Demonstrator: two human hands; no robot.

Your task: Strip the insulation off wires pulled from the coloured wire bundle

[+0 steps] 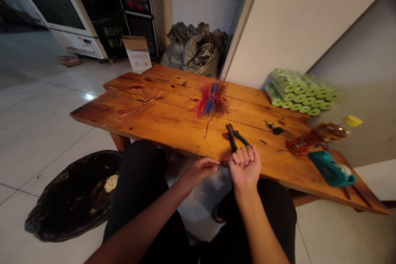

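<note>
The right hand is curled into a fist at the near edge of the table, its fingers clamped on thin strands, while the left hand is held just beside it, thumb and fingertips pinched together on the same strands. Just behind the right hand, the pliers are laid near that edge with their handles spread. A tangled red and blue bundle is placed toward the middle of the far edge, and loose wires are scattered toward the left corner
</note>
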